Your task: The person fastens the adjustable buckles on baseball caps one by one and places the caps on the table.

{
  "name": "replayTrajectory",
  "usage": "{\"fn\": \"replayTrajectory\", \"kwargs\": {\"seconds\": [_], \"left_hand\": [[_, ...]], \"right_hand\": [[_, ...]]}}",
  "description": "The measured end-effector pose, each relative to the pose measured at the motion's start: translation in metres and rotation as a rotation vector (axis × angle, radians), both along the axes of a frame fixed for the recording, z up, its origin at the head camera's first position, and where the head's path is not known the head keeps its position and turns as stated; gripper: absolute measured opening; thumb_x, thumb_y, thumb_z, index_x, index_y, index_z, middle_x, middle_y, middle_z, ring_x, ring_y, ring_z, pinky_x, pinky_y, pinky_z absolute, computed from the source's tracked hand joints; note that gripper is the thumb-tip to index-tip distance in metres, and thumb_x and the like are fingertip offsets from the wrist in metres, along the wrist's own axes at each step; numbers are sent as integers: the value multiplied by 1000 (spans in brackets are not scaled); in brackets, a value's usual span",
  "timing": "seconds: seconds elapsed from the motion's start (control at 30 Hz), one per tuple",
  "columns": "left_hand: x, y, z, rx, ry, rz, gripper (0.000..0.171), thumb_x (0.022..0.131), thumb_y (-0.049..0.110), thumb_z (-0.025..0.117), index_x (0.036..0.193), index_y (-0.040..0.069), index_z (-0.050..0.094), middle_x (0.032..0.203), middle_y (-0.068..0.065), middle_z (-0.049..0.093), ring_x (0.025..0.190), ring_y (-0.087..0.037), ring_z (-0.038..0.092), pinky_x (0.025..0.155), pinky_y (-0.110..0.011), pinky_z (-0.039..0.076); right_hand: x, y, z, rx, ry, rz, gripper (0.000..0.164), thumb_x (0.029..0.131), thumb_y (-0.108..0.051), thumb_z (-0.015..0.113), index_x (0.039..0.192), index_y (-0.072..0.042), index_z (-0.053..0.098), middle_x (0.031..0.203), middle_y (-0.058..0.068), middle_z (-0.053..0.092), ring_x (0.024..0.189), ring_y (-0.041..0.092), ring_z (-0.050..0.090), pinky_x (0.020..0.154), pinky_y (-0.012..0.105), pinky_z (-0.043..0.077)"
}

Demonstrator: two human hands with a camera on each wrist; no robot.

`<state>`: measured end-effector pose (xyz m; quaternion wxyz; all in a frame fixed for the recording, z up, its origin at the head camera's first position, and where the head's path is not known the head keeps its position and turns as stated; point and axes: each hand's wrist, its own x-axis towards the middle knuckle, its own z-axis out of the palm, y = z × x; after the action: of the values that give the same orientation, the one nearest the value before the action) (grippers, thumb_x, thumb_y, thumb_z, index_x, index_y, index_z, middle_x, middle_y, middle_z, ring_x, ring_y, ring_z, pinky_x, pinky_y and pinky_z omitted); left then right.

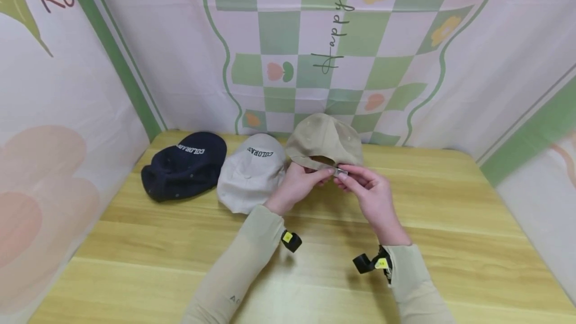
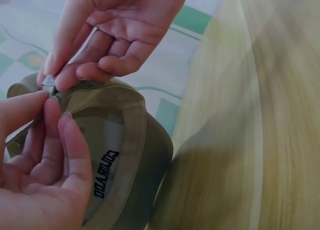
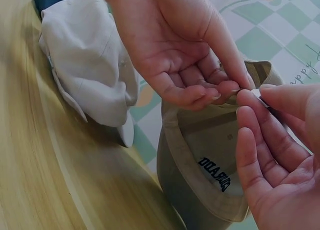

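Observation:
A khaki baseball cap stands at the back of the table with its rear opening and strap toward me. My left hand pinches the strap between thumb and fingers. My right hand pinches the small metal buckle at the strap's end, close against the left fingertips. In the left wrist view the buckle shows between both hands' fingertips. Dark lettering is visible through the cap's opening in the right wrist view. How the strap runs through the buckle is hidden by the fingers.
Left of the khaki cap lies a light grey cap, partly behind my left forearm. A navy cap lies farther left. All three are on a wooden table, with a patterned cloth hanging behind.

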<state>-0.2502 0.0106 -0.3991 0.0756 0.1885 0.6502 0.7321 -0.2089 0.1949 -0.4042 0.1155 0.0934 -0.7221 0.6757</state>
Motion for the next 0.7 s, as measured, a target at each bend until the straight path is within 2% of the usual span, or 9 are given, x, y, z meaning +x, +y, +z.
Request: {"fn": "replayTrajectory", "kwargs": {"seconds": [0.13, 0.47, 0.7], "left_hand": [[-1, -1, 0, 18, -6, 8, 21, 95, 6, 73, 112, -2, 67, 96, -4, 71, 87, -25, 68, 78, -32, 58], [-3, -3, -1, 46, 32, -48, 20, 95, 6, 74, 113, 1, 68, 105, -7, 71, 93, -18, 68, 86, -35, 57], [-1, -4, 1, 30, 6, -54, 21, 96, 10, 73, 114, 3, 67, 104, -5, 71, 93, -19, 68, 85, -35, 57]], "right_hand": [[0, 0, 0, -1, -6, 9, 27, 98, -9, 71, 118, 9, 69, 94, 12, 76, 85, 24, 73, 74, 33, 60], [-1, 0, 0, -26, -2, 34, 27, 98, -8, 70, 118, 9, 69, 95, 13, 75, 84, 19, 73, 74, 29, 60], [0, 2, 0, -30, -16, 36, 27, 98, -9, 70, 119, 8, 69, 95, 11, 76, 85, 19, 72, 75, 29, 59]]}}
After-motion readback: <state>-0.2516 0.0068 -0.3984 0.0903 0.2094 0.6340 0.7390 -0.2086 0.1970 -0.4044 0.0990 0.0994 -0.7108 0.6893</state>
